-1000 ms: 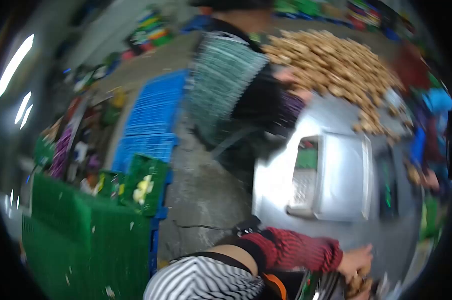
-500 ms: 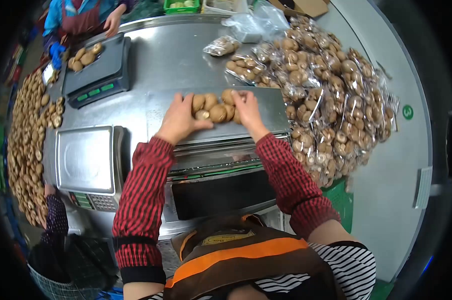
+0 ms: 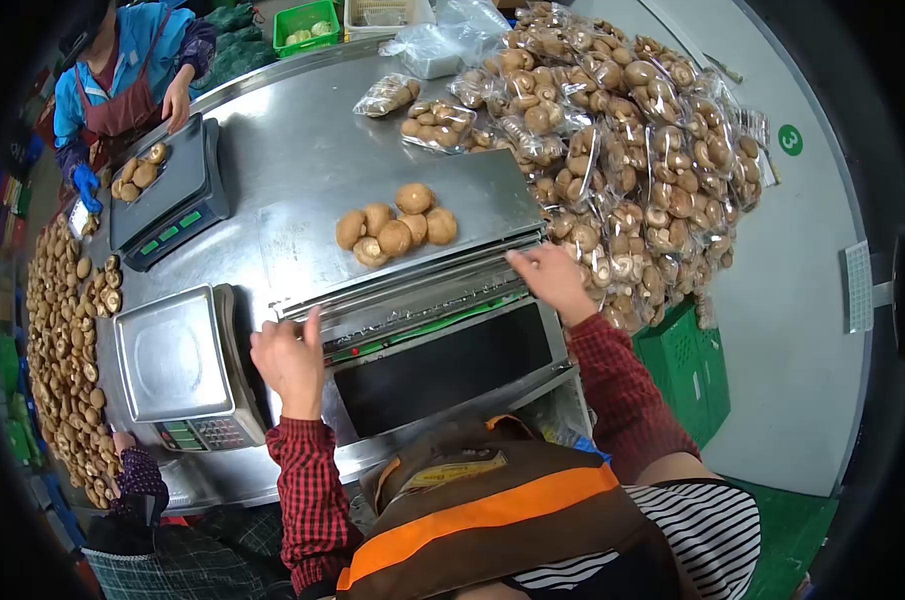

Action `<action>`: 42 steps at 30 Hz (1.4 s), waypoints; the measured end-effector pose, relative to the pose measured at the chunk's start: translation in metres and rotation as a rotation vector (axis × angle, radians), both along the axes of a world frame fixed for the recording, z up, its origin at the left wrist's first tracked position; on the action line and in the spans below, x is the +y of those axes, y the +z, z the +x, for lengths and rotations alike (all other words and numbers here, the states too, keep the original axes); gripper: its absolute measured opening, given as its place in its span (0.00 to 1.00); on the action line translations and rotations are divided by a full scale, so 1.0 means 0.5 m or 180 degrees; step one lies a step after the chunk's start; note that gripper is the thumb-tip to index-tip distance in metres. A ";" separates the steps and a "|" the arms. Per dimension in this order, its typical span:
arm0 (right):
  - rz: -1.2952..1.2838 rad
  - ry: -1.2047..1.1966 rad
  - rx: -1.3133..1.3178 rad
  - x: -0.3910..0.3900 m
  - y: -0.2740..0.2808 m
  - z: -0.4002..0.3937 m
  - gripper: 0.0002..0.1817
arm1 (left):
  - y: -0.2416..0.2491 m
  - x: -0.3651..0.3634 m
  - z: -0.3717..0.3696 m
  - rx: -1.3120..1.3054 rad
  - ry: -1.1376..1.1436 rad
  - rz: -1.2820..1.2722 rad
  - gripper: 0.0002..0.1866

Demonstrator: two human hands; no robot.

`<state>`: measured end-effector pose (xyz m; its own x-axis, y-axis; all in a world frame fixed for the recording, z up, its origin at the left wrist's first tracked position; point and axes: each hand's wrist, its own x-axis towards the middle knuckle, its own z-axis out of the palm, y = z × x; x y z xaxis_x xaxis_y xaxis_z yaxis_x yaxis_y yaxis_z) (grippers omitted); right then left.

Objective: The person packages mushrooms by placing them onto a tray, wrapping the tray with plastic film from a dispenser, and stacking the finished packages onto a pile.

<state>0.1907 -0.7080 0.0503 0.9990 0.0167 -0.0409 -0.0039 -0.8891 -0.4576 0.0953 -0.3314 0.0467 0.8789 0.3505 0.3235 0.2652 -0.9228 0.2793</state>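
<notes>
Resting at front edge of wrapping machine plate (image 3: 493, 200), both hands empty — left hand (image 3: 291, 358) loosely open at left end of film rollers (image 3: 413, 295), right hand (image 3: 550, 280) open, fingers on right end. Loose mushrooms (image 3: 396, 228) sit mid-plate, untouched, in small cluster; long axis runs left-right, tilting up toward right, caps mostly up. Risk — jolting plate could roll round caps off; fingers near rollers could get pinched. Bagged mushrooms (image 3: 623, 150) piled just right, could slide in.

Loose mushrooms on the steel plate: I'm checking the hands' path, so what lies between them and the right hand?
Only bare steel plate and its front edge separate the loose mushrooms from the right hand, as the head view shows.
</notes>
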 end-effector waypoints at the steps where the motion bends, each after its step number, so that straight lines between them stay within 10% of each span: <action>1: -0.0692 0.0353 -0.0154 0.020 0.003 -0.017 0.26 | -0.006 -0.011 -0.004 0.0140 -0.0140 0.0049 0.25; 4: -0.0532 0.0350 -0.0251 0.076 -0.031 -0.015 0.26 | -0.028 -0.031 0.019 -0.0051 -0.0308 0.0387 0.24; 6: -0.0109 0.0285 0.0183 0.080 -0.026 -0.011 0.26 | -0.058 -0.017 0.031 0.0463 -0.0451 -0.1506 0.22; 11: 0.5069 -0.0901 0.3999 0.016 0.014 -0.043 0.17 | 0.069 0.022 -0.038 0.2058 0.0114 -0.7244 0.18; 15: 0.6075 -0.0074 0.2301 0.060 0.203 0.066 0.19 | 0.187 0.080 0.023 -0.0112 -0.1401 -0.6961 0.19; 17: 0.6239 0.0872 0.1663 0.087 0.220 0.179 0.16 | 0.251 0.037 0.117 -0.1501 -0.0795 -0.6037 0.18; 19: 0.5228 0.0251 0.0859 0.156 0.196 0.267 0.18 | 0.169 0.053 0.231 -0.1551 -0.1451 -0.4453 0.19; 23: 0.3415 0.0515 0.1302 0.178 -0.005 0.355 0.20 | 0.018 0.023 0.319 0.0317 -0.0524 -0.2621 0.23; 25: 0.3272 0.0566 0.1524 0.185 -0.028 0.341 0.21 | -0.043 0.027 0.301 0.0267 -0.1704 -0.1519 0.26; 31: 0.2338 0.0770 0.1635 0.193 -0.021 0.346 0.21 | 0.019 0.007 0.243 0.0381 -0.1950 -0.1356 0.59; 38: 0.1245 0.1044 0.3015 0.127 0.018 0.354 0.31 | 0.004 0.031 0.229 0.0891 -0.1813 -0.2825 0.34; 42: 0.2130 0.1318 0.1438 0.087 -0.050 0.288 0.21 | 0.013 0.051 0.210 0.1519 -0.1468 -0.3115 0.22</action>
